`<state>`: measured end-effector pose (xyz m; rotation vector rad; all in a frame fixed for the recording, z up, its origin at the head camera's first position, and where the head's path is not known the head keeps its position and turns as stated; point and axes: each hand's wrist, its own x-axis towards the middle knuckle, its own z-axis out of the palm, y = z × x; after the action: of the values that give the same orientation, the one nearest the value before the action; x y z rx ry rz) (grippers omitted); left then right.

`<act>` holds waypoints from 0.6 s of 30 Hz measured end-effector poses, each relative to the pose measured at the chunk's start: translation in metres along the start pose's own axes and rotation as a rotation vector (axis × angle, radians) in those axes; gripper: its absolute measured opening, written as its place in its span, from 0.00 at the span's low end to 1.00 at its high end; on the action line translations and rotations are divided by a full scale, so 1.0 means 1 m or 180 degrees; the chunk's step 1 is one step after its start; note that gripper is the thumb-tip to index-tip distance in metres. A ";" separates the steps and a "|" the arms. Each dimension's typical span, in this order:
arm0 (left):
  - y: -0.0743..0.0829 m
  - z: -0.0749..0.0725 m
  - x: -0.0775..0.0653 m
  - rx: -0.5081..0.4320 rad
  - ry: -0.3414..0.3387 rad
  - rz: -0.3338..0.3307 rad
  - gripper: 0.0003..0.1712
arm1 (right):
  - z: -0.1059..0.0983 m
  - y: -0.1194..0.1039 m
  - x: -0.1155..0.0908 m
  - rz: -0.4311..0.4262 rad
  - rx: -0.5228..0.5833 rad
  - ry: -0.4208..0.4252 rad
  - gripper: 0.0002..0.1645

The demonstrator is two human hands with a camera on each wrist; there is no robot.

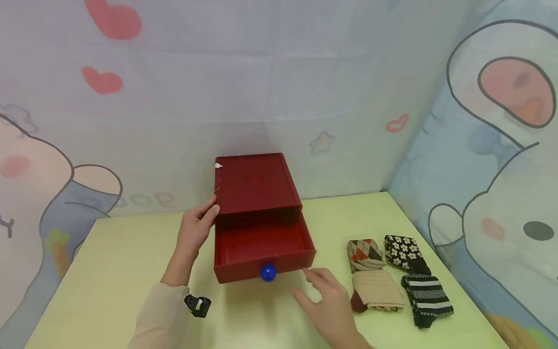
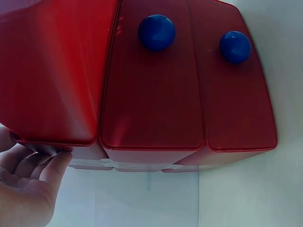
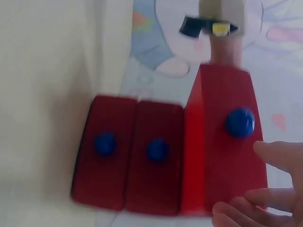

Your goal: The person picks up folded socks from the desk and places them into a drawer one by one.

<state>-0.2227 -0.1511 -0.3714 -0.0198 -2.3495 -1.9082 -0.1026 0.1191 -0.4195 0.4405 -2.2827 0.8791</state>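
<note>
A dark red cabinet (image 1: 257, 182) stands against the back backdrop, its top drawer (image 1: 261, 240) pulled out and bare inside. On that drawer's front is a round blue knob (image 1: 268, 273). My left hand (image 1: 194, 230) holds the cabinet's left side near the front; in the left wrist view its fingers (image 2: 56, 172) bend against the side by the top edge. My right hand (image 1: 329, 303) is just off the drawer's right front corner, fingers spread and holding nothing. Two lower drawers (image 3: 154, 177) with blue knobs are closed, as the right wrist view shows.
Folded socks lie at the table's right: an argyle one (image 1: 365, 254), a beige one (image 1: 378, 288), a black flowered one (image 1: 406, 253) and a black-and-white striped one (image 1: 428, 295). Printed cloth backdrops (image 1: 261, 82) rise behind and beside the pale green table (image 1: 109, 271).
</note>
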 end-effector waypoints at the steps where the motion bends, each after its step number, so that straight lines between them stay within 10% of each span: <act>1: 0.001 0.000 0.000 0.0010 0.0007 -0.0004 0.26 | -0.005 0.006 -0.001 0.0139 -0.0050 -0.0026 0.23; 18: 0.001 0.001 -0.001 0.0042 0.0011 -0.0008 0.26 | -0.075 0.138 -0.030 0.1869 -0.0528 -0.1217 0.34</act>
<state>-0.2220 -0.1499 -0.3710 -0.0126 -2.3609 -1.8923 -0.1167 0.2722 -0.4629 -0.1707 -2.8801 0.9223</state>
